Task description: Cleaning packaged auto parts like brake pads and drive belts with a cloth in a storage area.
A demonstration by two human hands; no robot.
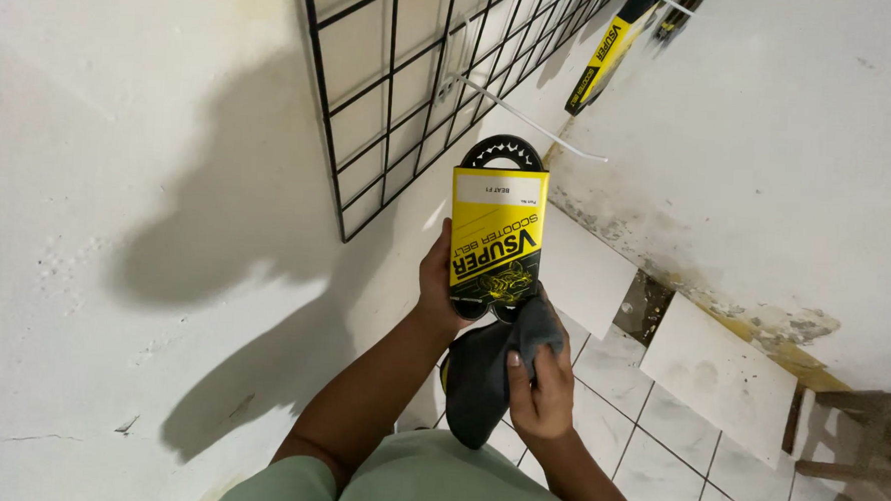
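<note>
At the far left a white wall (99, 165) fills the view, a dark shadow cast across it; fixed to that wall is a black wire grid panel (412, 89), its squares running up and away toward the top edge; a white rod-like hook (531, 119) juts from the grid's lower part. Just right of the grid's bottom corner the left hand (439, 285) is raised, its fingers curled round the lower left edge of a yellow and black sleeved belt package (496, 238), gripping it upright; a toothed black belt loop shows above the card's top edge. Directly below the package the right hand (540, 385) is closed on a dark grey cloth (485, 382), thumb pressed on the fabric, the cloth's upper fold touching the package's bottom edge and the rest hanging down. Further right, more yellow and black packages (604, 52) hang near the top of the wall; loose white tiles (720, 378) lean against the stained, peeling wall base; a wooden stool (868, 429) stands at the far right on the white tiled floor (656, 470).
</note>
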